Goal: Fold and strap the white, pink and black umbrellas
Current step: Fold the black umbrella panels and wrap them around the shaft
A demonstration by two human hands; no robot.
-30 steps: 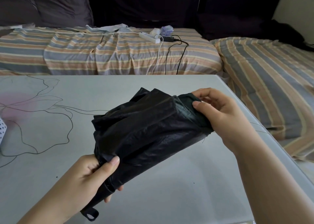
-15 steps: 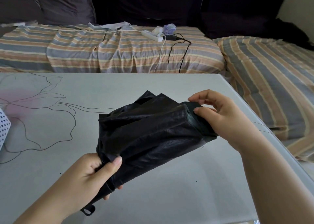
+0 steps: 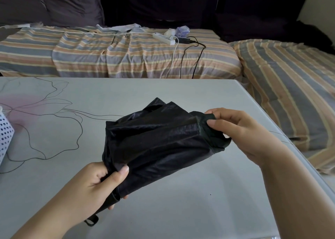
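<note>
The black umbrella (image 3: 157, 141) is collapsed, its shiny canopy bunched in loose folds, held slanting above the grey table (image 3: 181, 202). My left hand (image 3: 94, 186) grips its lower end near the handle, thumb on top of the fabric; a small black wrist loop (image 3: 91, 221) hangs below. My right hand (image 3: 241, 131) pinches the far edge of the canopy between thumb and fingers at the upper right. A white umbrella with dots (image 3: 4, 135) shows at the left edge. No pink umbrella is in view.
The table has a flower line drawing (image 3: 45, 122) on its left half. Behind it runs a sofa with a striped cover (image 3: 117, 57), carrying a white power strip (image 3: 163, 38) and black cables (image 3: 192, 57). More striped cover lies to the right (image 3: 290, 86).
My right hand has shifted slightly along the canopy's far edge and now pinches a fold of it. The left hand keeps its grip; the umbrella has barely moved.
</note>
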